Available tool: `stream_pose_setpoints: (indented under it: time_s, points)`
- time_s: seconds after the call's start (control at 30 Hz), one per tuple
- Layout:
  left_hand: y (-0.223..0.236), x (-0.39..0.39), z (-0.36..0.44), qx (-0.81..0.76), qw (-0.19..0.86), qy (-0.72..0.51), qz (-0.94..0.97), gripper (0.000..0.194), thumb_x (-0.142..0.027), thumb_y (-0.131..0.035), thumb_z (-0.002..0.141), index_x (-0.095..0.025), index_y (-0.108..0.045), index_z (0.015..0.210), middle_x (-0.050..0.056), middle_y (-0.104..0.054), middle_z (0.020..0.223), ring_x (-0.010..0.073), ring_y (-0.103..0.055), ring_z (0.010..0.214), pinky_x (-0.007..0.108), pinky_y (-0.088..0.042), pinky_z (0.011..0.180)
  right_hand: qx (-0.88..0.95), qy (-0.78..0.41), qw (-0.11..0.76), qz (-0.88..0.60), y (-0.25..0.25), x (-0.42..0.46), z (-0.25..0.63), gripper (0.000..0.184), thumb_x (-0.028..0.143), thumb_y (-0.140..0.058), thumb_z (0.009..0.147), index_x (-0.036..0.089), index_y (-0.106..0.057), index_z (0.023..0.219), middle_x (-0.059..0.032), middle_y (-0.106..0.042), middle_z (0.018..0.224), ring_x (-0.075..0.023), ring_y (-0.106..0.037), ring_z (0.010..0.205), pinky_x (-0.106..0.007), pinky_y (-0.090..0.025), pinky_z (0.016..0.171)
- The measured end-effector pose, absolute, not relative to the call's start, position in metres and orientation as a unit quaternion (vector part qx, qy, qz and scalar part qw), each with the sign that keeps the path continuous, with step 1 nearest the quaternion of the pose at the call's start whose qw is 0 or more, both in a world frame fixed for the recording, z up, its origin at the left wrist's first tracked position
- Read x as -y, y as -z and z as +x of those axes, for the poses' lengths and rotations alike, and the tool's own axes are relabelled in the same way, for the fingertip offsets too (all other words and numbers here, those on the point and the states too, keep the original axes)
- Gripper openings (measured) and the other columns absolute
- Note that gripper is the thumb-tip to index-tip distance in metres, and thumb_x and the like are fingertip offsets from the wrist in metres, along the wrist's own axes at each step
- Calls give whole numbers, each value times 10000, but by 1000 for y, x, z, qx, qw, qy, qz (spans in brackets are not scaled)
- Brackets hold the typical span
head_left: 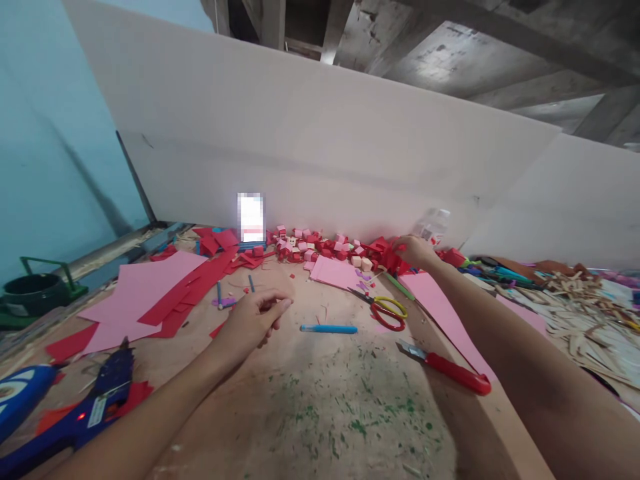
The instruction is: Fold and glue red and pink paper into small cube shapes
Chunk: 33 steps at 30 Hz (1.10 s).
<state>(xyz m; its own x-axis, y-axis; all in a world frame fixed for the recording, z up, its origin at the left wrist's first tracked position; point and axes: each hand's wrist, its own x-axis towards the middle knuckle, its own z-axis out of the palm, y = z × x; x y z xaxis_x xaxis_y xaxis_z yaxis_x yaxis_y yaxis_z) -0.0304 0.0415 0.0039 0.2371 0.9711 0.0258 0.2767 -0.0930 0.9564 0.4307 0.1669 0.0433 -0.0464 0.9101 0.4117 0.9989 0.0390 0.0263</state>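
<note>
My left hand (257, 317) hovers over or rests on the worktable with its fingers loosely curled; nothing shows in it. Just right of it lies a blue pen (329, 329). My right hand (416, 252) reaches to the back of the table, its fingertips among red pieces (387, 253); whether they grip one is hidden. Nearer me are scissors with red and yellow handles (387, 312), a red-handled utility knife (457, 372) with its blade out, and a green stick (399, 287). A stack of pink sheets (337, 272) lies between the hands.
Pink sheets (150, 280) and red strips (175, 303) spread on the left, near a blue glue gun (100, 400) with a red light. A lit phone (251, 218) stands at the back beside small pink and red cubes (300, 247). Wooden offcuts (585, 313) lie right.
</note>
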Motion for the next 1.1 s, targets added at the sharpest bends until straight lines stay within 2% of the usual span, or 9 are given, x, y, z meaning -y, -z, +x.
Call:
stream_pose_setpoints:
  time_s: [0.3,0.4,0.47,0.6,0.67,0.77,0.9,1.03,1.1]
  points:
    - [-1,-40,-30,-470,477,-386,635,394,-510,-627,833,-159,-726,981,-46,-509,605,107,-416,465,201,-316,400,637,145,316,-688,-77,-148,387,325,350,-668,1029,192,-656,1313,-109,-671,1335,-256,-699,1100,-466,-607,927]
    - [-4,-37,-31,-463,480,-394,633,354,-489,-653,844,-165,-733,962,-30,-540,656,111,-452,520,194,-344,434,656,142,389,-631,-77,-127,344,176,300,-604,1039,185,-724,1098,-106,-758,1131,-269,-719,1043,-453,-567,977]
    - [-7,-36,-32,-456,483,-402,630,327,-478,-672,847,-170,-734,936,-10,-578,720,114,-484,569,189,-363,456,691,126,424,-573,-68,-104,307,162,259,-570,1012,209,-723,994,-115,-784,1020,-287,-734,980,-423,-568,940]
    - [-8,-37,-32,-426,506,-412,627,378,-529,-654,869,-177,-724,986,41,-684,886,127,-549,621,200,-382,462,765,86,471,-431,-31,-46,227,120,229,-548,979,258,-665,966,-84,-783,951,-273,-741,900,-417,-581,851]
    - [-7,-36,-32,-405,530,-403,627,407,-545,-615,896,-166,-726,996,53,-716,866,132,-588,615,218,-433,513,789,69,490,-365,-10,-23,197,153,165,-529,961,272,-634,985,-79,-783,949,-272,-751,911,-436,-582,860]
    - [-4,-33,-31,-380,564,-373,631,323,-447,-684,851,-136,-758,897,27,-677,672,133,-594,574,232,-454,567,832,33,488,-261,14,-7,177,341,37,-522,903,298,-604,1107,-58,-792,985,-265,-758,918,-503,-536,954]
    - [-3,-30,-28,-390,569,-386,613,191,-305,-705,802,-129,-768,844,43,-714,754,122,-591,606,228,-435,585,838,3,486,-250,20,-6,181,437,20,-535,873,312,-593,1193,-83,-789,1025,-296,-732,964,-549,-514,951]
    - [-4,-34,-28,-436,521,-441,586,155,-269,-685,838,-146,-753,903,46,-733,808,158,-639,684,244,-460,605,846,-19,480,-233,13,-3,186,408,29,-554,843,280,-594,1163,-117,-766,990,-274,-724,844,-427,-578,746]
    - [-3,-37,-29,-468,496,-464,565,158,-239,-684,844,-147,-747,956,65,-764,870,196,-694,767,266,-505,638,866,-32,448,-218,11,-1,184,347,26,-550,844,272,-590,1084,-84,-752,875,-230,-690,697,-346,-541,613]
